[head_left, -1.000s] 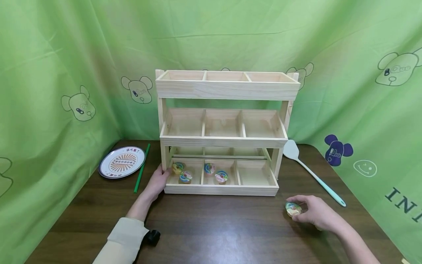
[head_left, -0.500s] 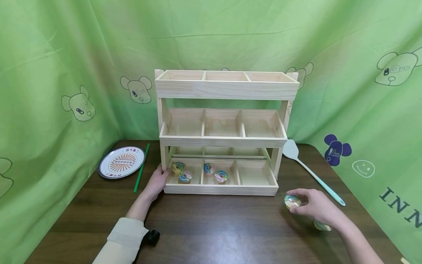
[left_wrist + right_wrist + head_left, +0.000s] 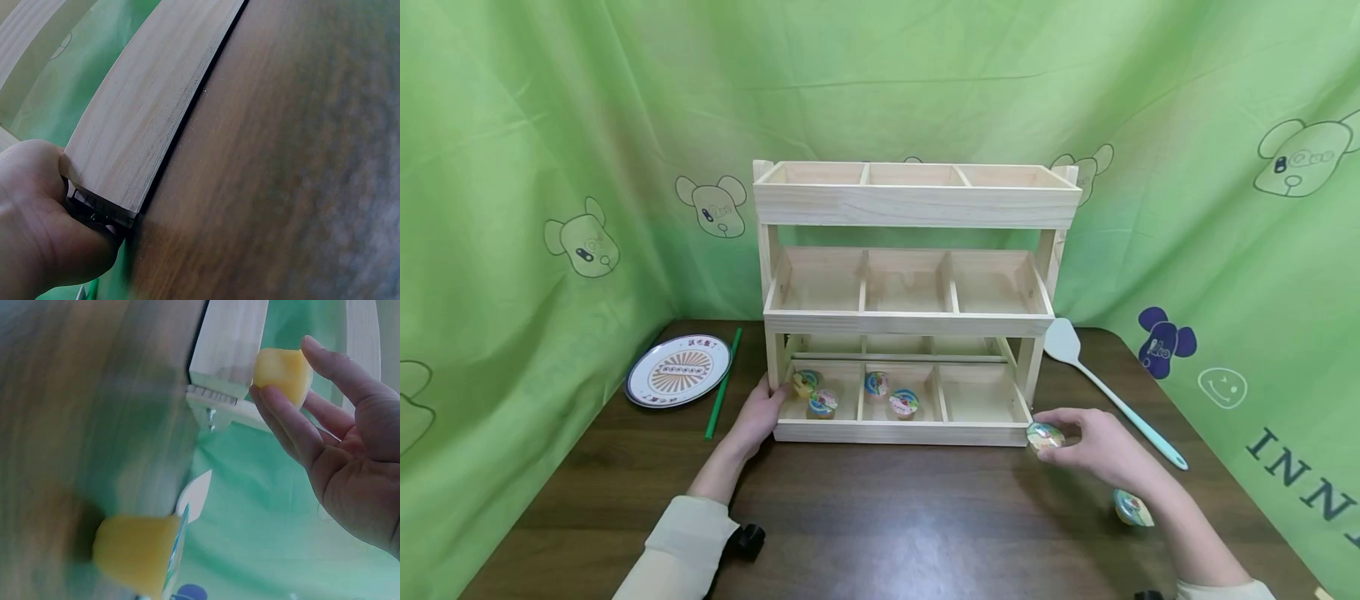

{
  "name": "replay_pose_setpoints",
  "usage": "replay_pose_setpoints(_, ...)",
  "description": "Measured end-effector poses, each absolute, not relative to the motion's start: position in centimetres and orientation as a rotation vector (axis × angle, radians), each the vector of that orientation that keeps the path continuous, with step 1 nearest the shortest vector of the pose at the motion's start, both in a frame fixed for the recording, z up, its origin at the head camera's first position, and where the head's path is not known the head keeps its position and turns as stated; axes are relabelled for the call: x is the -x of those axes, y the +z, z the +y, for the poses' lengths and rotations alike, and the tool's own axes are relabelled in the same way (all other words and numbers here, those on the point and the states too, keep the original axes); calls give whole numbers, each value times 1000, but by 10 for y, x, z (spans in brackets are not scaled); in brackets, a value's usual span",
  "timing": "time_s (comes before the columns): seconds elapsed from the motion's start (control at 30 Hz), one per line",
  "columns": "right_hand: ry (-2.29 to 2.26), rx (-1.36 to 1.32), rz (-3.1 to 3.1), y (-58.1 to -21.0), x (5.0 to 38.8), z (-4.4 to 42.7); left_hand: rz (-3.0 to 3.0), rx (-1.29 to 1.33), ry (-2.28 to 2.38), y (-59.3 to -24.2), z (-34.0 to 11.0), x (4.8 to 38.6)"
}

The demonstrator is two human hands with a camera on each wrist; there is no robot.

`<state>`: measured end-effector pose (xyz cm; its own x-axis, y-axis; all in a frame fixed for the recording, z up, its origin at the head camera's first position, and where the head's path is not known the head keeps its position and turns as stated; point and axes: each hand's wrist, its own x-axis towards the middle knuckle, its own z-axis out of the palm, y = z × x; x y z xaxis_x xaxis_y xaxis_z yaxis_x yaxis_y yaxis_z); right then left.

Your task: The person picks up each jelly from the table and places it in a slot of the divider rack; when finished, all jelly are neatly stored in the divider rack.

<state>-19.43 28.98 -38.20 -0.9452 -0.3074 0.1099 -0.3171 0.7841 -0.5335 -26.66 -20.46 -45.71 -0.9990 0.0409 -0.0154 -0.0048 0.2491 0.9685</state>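
Observation:
A three-tier wooden rack (image 3: 910, 320) stands at the middle of the table, each tier split into three compartments. My left hand (image 3: 762, 417) grips the left end of its lowest tray; in the left wrist view the thumb lies at the tray's corner. My right hand (image 3: 1101, 446) pinches a jelly cup (image 3: 1045, 437) between thumb and fingers, just beside the tray's front right corner. Yellow jelly shows through this cup (image 3: 282, 374) in the right wrist view. The lowest tray's left compartment holds two jelly cups (image 3: 823, 404), and the middle one holds two more cups (image 3: 903, 403).
Another jelly cup (image 3: 1132, 508) stands on the table below the right forearm. A pale blue spatula (image 3: 1120, 400) lies to the rack's right. At the left are a white patterned plate (image 3: 678, 371) and a green stick (image 3: 724, 385). Green cloth (image 3: 910, 75) hangs around the table.
My right hand has carried the jelly cup up and left to the rack's lower right corner, uncovering another cup on the table. The left hand stays on the rack.

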Motion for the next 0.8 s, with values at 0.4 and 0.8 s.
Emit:
replay_pose_setpoints(0.4, 936, -593, -2934, -371, 218, 266, 2428, -14, 1910, -453, -202, 265)
replay_pose_setpoints(0.8, 1001, -590, -2940, -373, 240, 253, 2439, -22, 1913, -459, -203, 267)
